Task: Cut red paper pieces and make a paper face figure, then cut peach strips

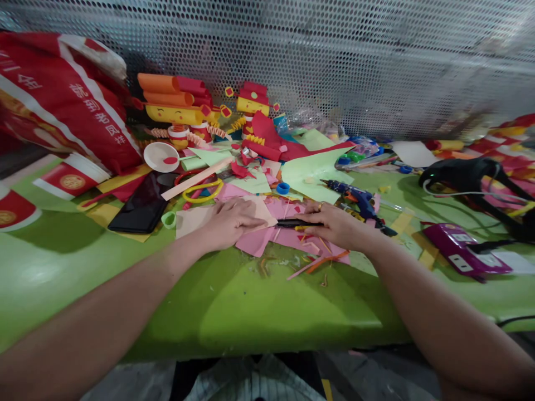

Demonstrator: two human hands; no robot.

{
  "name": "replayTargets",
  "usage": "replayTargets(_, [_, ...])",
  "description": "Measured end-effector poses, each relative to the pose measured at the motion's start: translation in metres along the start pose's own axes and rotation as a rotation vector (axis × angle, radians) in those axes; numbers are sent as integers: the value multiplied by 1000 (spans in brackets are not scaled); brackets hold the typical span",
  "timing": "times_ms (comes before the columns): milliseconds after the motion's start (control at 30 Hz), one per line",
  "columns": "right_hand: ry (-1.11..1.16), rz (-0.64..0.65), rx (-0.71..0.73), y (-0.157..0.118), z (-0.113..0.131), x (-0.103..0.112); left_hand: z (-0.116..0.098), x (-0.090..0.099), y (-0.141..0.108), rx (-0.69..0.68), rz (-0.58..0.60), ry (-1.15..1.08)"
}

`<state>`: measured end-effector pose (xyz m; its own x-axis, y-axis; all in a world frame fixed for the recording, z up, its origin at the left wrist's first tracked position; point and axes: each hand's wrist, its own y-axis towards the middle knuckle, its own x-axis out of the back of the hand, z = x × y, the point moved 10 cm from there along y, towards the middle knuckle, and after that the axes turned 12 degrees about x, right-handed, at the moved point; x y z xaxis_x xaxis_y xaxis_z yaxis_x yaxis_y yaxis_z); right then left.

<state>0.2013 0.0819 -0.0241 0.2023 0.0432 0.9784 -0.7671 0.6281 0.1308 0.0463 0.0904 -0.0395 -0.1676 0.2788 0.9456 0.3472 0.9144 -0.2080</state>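
My left hand [232, 223] lies with fingers stretched out on a sheet of peach paper [190, 220], pressing it against the table. Close to its fingertips, my right hand [334, 225] is closed on a slim black tool [288, 223], whose tip points left at the paper's edge; its exact kind is not clear. Under both hands spreads pink paper [254, 242] with thin orange and pink strips [324, 262] on it. A blue glue gun [359, 197] lies just beyond my right hand. Yellow-handled scissors [203, 191] rest behind my left hand.
A black phone [140, 206] and red paper cups [71, 178] are on the left, before a red bag [71, 100]. Paper figures [175, 114] stand at the back by a perforated metal panel [376, 67]. A purple power strip [463, 250] with cables sits right on the green table [251, 317].
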Motion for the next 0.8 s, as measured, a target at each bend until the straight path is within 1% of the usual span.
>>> replayTargets(133, [9, -25, 26, 1, 3, 2, -1, 2, 0, 7, -15, -12])
replayTargets(333, [16, 26, 13, -4, -2, -2, 1, 1, 0, 20, -2, -9])
replayTargets(467, [1, 31, 1, -1, 3, -1, -2, 1, -1, 5, -7, -5])
replayTargets(600, [-13, 43, -25, 3, 8, 2, -3, 2, -1, 25, -7, 18])
replayTargets(800, [2, 50, 13, 1, 9, 2, -3, 2, -2, 35, 3, 10])
